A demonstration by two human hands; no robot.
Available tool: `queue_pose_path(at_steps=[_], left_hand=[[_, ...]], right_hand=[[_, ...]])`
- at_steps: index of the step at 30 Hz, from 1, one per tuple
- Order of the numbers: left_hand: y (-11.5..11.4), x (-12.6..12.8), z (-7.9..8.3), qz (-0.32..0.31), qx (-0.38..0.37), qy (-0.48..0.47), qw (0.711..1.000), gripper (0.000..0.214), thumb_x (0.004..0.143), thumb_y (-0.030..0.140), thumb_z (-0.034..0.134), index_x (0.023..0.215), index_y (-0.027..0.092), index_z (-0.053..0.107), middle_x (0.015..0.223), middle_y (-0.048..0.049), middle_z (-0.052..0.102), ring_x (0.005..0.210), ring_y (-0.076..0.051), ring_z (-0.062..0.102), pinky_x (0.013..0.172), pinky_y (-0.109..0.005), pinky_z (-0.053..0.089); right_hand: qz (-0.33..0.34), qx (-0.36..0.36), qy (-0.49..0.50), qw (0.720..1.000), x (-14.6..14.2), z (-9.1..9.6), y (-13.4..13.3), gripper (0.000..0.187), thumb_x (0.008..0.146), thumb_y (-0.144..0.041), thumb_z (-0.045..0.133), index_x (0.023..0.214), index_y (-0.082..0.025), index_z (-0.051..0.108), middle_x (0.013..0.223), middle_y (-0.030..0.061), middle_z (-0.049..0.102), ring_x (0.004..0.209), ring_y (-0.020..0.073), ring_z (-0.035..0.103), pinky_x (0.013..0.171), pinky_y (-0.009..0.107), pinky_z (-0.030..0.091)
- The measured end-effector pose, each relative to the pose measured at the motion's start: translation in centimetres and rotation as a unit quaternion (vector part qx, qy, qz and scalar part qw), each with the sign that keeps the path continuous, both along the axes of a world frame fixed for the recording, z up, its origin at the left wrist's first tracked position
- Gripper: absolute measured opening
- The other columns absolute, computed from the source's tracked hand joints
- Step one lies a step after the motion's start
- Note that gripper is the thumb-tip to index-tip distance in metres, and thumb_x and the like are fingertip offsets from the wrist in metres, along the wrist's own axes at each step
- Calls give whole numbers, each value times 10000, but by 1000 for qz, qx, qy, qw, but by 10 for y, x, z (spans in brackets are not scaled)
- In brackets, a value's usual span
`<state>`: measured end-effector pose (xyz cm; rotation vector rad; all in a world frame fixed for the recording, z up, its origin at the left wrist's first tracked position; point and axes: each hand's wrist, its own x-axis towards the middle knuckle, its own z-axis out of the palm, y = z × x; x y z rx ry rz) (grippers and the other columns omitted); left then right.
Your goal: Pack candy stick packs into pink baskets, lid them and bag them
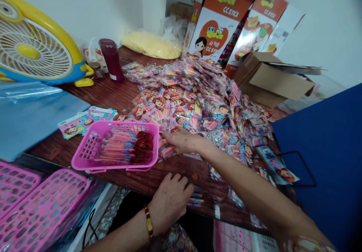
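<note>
So the pink basket [113, 146] is the thing to orient by here. It's sitting near the front edge of the wooden table [113, 93], loaded with a row of wrapped candy sticks [124, 148] all lying the same way.

The right hand [185, 141] is reaching in just beside the basket's right wall, fingers stretched out flat and fairly narrow, fingertips touching the packets right at the basket's corner. Can't tell if it's actually pinching one or just resting on them. The left hand [169, 199] is sitting below and to the right of the basket, right on the table's front edge, fingers curled down loosely with a couple of loose sticks [195, 199] just beside it. A beaded bracelet [148, 222] is showing on that wrist.

Behind and to the right of the basket, a huge pile of packets [203, 105] is spreading over most of the table, so the only bare wood is the strip in front of the basket and a patch behind it on the left. A few flat cards [85, 122] are lying just behind the basket's left end. Further back-left, a yellow fan [34, 48] and a dark red bottle [111, 60] are standing. More pink baskets [39, 206] are stacked below-left of it, off the table edge. A blue panel [325, 150] is closing off the far right.
</note>
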<state>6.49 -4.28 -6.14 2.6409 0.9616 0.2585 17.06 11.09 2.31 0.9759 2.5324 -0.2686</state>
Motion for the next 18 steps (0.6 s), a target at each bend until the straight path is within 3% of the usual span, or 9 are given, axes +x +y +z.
queue_pose_path(at_steps=[4,7,9,13,15,18], left_hand=[[0,0,-1,2,7,-5,1000,284,817,260,627,1074,202,520,1043,-56,594,953,-242,529,828,-420,398],[1,0,1,-4,6,-8,1000,263,826,246,614,1069,197,526,1042,-60,597,946,-235,530,827,-411,398],[2,0,2,-7,4,-7,1000,240,843,242,593,1069,194,530,1043,-61,600,944,-234,535,821,-409,402],[3,0,4,-8,-3,0,1000,251,870,234,549,1117,200,518,1046,-51,605,941,-239,546,803,-414,416],[2,0,5,-3,-8,5,1000,232,866,234,554,1094,205,525,1048,-47,606,948,-241,549,823,-424,420],[2,1,6,1,-15,12,1000,212,863,246,566,1069,202,540,1046,-55,611,957,-248,554,837,-438,422]], right_hand=[[2,-44,-38,998,-1,-7,-15,406,851,-198,591,1250,-158,529,997,95,737,936,230,670,752,293,429],[-21,-80,-35,996,18,3,-35,469,832,-192,591,1291,-177,499,986,89,728,849,219,675,641,267,413],[-43,-95,-24,994,31,11,-40,395,861,-258,580,1248,-192,535,1003,89,719,851,220,671,647,270,425],[-69,-35,33,996,29,9,-31,394,871,-220,558,1264,-214,540,1191,99,670,1056,243,627,820,319,456],[-66,7,42,997,15,-1,-25,403,859,-144,547,1259,-186,548,1220,112,653,1103,242,598,899,342,441],[-39,95,17,995,-3,-21,-27,266,887,-113,495,1118,-136,625,1144,153,648,1064,258,584,930,404,424]])
